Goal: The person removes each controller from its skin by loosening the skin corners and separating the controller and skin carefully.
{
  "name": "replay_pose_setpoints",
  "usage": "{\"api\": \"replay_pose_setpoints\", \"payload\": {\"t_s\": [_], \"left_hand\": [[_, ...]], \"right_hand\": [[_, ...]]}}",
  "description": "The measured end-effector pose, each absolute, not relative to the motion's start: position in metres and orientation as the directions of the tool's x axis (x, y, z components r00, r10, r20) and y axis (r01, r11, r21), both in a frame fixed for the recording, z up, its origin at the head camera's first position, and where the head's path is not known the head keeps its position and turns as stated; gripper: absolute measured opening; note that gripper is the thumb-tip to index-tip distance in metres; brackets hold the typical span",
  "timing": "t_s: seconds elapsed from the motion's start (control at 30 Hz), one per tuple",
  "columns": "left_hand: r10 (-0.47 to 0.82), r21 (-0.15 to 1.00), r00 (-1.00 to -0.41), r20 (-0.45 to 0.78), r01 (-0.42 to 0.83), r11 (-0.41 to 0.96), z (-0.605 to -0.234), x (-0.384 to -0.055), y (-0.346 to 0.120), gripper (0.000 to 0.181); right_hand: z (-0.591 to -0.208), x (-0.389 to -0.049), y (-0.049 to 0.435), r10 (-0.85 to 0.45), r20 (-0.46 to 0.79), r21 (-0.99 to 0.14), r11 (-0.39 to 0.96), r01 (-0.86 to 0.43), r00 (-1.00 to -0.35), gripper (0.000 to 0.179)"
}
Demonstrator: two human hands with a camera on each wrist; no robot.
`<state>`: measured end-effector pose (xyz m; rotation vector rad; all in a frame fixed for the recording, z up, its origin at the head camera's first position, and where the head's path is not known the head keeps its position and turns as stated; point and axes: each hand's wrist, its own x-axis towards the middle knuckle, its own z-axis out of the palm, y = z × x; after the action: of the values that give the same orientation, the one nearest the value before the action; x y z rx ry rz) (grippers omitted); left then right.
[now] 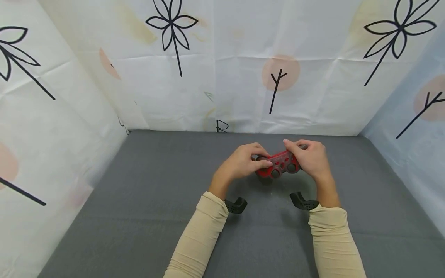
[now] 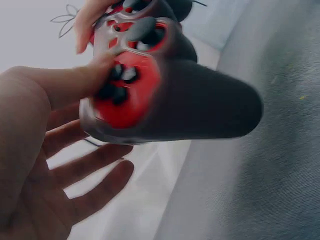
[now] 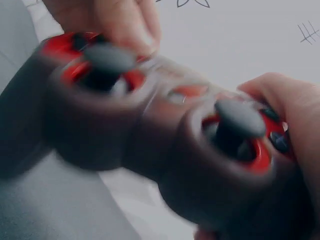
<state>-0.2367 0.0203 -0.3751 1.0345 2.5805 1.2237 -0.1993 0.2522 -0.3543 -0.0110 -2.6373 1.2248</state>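
Observation:
A red and dark grey game controller (image 1: 283, 161) is held up in both hands over the grey table, its two thumbsticks facing the person. My left hand (image 1: 242, 160) pinches its left end; in the left wrist view the thumb lies by the direction pad (image 2: 117, 84) and the other fingers spread behind. On the opposite end, my right hand (image 1: 311, 157) grips the controller, mostly hiding the face buttons. The right wrist view shows both thumbsticks (image 3: 240, 117) close up and somewhat blurred. The fingers under the right end are largely hidden.
The grey tabletop (image 1: 146, 204) extends around the hands. White printed sheets (image 1: 236, 85) with flower and twig drawings stand at the back and both sides. A black curved mount (image 1: 237, 205) sticks out from the left wrist, and another mount (image 1: 302, 201) from the right.

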Motion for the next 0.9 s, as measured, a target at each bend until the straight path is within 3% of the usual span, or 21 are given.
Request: {"api": "replay_pose_setpoints", "payload": {"t_s": [0.17, 0.37, 0.63, 0.9], "left_hand": [[0.674, 0.613, -0.704, 0.222, 0.639, 0.465, -0.378, -0.234, 0.028, 0.026], [0.684, 0.550, -0.675, 0.278, 0.695, 0.462, -0.382, -0.233, 0.033, 0.022], [0.677, 0.413, -0.665, 0.315, 0.738, 0.533, -0.378, -0.232, 0.038, 0.022], [0.665, 0.406, -0.659, 0.353, 0.748, 0.525, -0.375, -0.237, 0.030, 0.018]], "right_hand": [[-0.354, -0.196, 0.256, 0.111, 0.223, -0.689, 0.720, -0.076, -0.968, 0.051], [-0.357, -0.194, 0.260, 0.124, 0.209, -0.692, 0.720, -0.057, -0.970, 0.054], [-0.358, -0.193, 0.262, 0.108, 0.253, -0.689, 0.718, -0.101, -0.961, 0.051], [-0.353, -0.194, 0.256, 0.038, 0.295, -0.634, 0.756, -0.165, -0.955, 0.045]]}}
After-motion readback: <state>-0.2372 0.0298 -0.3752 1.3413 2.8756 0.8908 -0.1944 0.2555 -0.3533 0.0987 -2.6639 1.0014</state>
